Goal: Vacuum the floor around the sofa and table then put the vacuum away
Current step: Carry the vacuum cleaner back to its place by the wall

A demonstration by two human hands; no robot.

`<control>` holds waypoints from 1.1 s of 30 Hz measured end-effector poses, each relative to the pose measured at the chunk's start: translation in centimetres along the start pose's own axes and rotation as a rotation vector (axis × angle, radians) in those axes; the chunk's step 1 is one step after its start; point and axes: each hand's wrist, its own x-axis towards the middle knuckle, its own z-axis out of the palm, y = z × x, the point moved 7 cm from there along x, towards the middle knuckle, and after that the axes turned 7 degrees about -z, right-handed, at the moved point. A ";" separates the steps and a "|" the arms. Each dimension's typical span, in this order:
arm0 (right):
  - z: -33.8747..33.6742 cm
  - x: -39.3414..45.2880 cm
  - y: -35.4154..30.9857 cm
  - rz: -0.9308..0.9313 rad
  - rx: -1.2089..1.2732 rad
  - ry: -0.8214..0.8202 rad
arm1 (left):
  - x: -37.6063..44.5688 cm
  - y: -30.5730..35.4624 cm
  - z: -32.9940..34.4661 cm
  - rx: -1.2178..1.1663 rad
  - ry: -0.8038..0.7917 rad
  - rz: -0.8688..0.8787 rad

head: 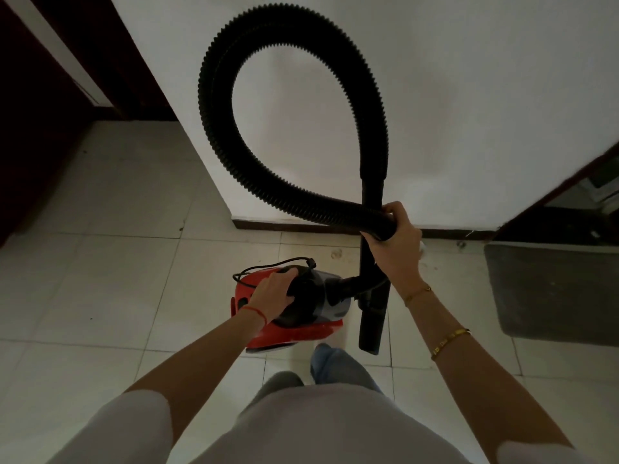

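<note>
A small red and black canister vacuum (301,329) hangs just above the tiled floor in front of my legs. My left hand (273,293) grips its black top handle. The black ribbed hose (214,105) rises in a big loop in front of the white wall. My right hand (397,242) holds the hose end and the black rigid tube (373,316) together where they cross. The tube hangs down to the right of the canister, its nozzle end near the floor. A black power cord (268,266) lies bunched on top of the canister.
A white wall (469,95) with a dark skirting board stands straight ahead. A dark doorway (40,112) opens at the left. A grey mat (552,289) lies on the floor at the right, below another dark door frame. Pale floor tiles (117,262) spread to the left.
</note>
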 end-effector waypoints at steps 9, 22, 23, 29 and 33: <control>7.6 10.7 8.1 0.030 -0.012 -0.038 | 15.1 -1.4 -0.6 0.045 -0.062 0.019; 21.8 14.4 29.6 0.060 -0.075 -0.042 | 35.8 -8.3 12.8 0.143 -0.112 0.080; 23.0 14.6 31.2 0.051 -0.079 -0.040 | 37.3 -9.0 14.1 0.155 -0.120 0.082; 30.0 14.2 40.9 0.071 -0.070 -0.055 | 45.3 -13.4 21.5 0.226 -0.135 0.075; 33.5 13.5 46.0 0.083 -0.058 -0.051 | 49.0 -15.9 25.5 0.241 -0.134 0.083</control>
